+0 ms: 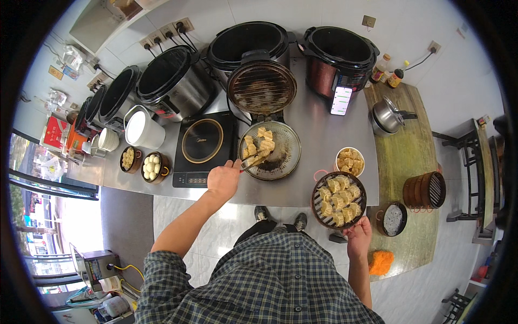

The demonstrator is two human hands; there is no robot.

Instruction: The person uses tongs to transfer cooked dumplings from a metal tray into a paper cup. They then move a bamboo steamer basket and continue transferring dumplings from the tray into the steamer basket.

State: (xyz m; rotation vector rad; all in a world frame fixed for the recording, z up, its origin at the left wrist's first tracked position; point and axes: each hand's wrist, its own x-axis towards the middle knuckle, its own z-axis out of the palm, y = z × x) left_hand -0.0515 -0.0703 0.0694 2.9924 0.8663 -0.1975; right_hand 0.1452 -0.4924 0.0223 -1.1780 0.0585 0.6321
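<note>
My left hand (224,179) is closed round a pair of metal tongs (254,163), whose tips reach into an electric griddle (286,162) with its ridged lid (263,86) raised. Several pale yellow pieces of food (265,140) lie on the left part of the griddle plate, by the tongs; whether the tips grip one, I cannot make out. At the counter's front edge, my right hand (358,236) grips the near rim of a round steamer basket (317,211). Several crimped dumplings (338,198) sit on its slats. Just behind the basket stands a white tub (362,171) of browned food pieces (349,161).
Left of the griddle is a black induction cooker (182,162). Two small steamers (165,170) with food and a white bucket (144,132) stand farther left. Large pressure cookers (174,81) line the back; a phone (341,101) leans on one. A green table (410,156) adjoins at right.
</note>
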